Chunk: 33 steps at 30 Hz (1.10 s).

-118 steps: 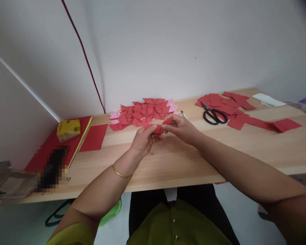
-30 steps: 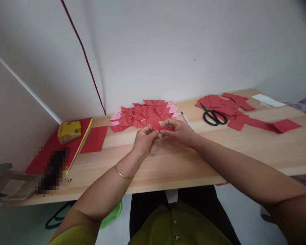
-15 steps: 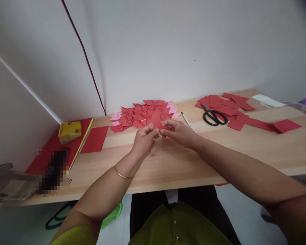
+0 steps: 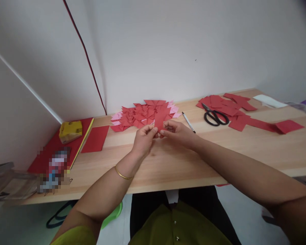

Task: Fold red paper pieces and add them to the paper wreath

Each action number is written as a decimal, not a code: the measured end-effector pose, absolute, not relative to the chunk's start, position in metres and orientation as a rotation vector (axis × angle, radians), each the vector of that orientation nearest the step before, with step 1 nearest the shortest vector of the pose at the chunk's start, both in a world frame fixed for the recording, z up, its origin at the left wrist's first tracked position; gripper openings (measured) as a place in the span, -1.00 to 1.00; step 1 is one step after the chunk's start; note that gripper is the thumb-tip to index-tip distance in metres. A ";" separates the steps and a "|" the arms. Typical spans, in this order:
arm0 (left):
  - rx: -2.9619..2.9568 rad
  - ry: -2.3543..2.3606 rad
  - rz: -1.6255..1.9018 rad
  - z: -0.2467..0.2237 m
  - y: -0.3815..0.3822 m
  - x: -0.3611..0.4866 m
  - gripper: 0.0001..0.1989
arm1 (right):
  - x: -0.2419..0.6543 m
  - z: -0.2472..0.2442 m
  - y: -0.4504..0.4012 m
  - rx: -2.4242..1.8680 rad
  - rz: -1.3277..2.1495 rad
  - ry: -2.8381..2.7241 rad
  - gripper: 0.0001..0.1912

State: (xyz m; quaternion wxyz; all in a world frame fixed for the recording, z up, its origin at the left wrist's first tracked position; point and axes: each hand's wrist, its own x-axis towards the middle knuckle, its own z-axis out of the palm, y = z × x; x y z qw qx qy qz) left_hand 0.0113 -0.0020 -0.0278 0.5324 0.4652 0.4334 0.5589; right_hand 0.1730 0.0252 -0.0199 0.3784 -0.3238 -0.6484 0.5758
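Note:
Between my hands is a small red paper strip (image 4: 161, 119), standing up from the fingertips. My left hand (image 4: 144, 139) pinches its lower left edge, and my right hand (image 4: 173, 132) pinches its lower right side. Right behind the strip lies a pile of folded red paper pieces (image 4: 142, 114), with pink ones (image 4: 173, 109) at its edges. A white pen (image 4: 188, 122) rests just beyond my right hand.
Black-handled scissors (image 4: 215, 116) lie against loose red paper pieces (image 4: 238, 105) on the right. At the left are a red sheet (image 4: 95, 139), a yellow packet (image 4: 70, 132) on a larger red sheet (image 4: 49, 149), and a blurred-out object. The wooden table (image 4: 188, 170) meets the wall behind.
The red strip now shows more upright between my hands, its lower end at my fingertips. Both hands remain nearly in place. The view has shifted slightly.

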 end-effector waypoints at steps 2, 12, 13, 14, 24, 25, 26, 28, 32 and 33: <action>1.098 1.074 1.330 -0.027 -0.002 0.011 -0.79 | 0.173 -0.020 0.025 -0.872 1.395 -1.668 -0.75; 1.063 1.033 1.266 -0.022 -0.004 0.015 -0.80 | 0.175 -0.023 0.026 -0.910 0.912 -1.898 -0.83; 1.060 1.030 1.267 -0.024 -0.004 0.015 -0.80 | 0.175 -0.023 0.026 -0.914 0.878 -1.923 -0.83; 1.055 1.029 1.269 -0.025 -0.004 0.015 -0.80 | 0.176 -0.023 0.026 -0.919 0.869 -1.933 -0.82; 1.250 1.102 1.209 -0.038 0.001 0.010 -0.81 | 0.176 -0.029 0.028 -0.982 0.999 -1.986 -0.78; 1.274 1.112 1.205 -0.039 0.001 0.010 -0.81 | 0.176 -0.029 0.028 -0.991 1.001 -1.997 -0.78; 1.292 1.122 1.202 -0.040 0.001 0.009 -0.81 | 0.176 -0.030 0.028 -0.996 1.001 -2.009 -0.78; 1.317 1.142 1.193 -0.042 0.002 0.009 -0.80 | 0.176 -0.030 0.027 -0.995 0.991 -2.031 -0.78; 1.333 1.165 1.187 -0.044 0.002 0.009 -0.81 | 0.175 -0.031 0.026 -1.025 0.941 -2.050 -0.79; 1.336 1.168 1.193 -0.044 0.002 0.009 -0.81 | 0.175 -0.032 0.026 -1.043 0.923 -2.051 -0.80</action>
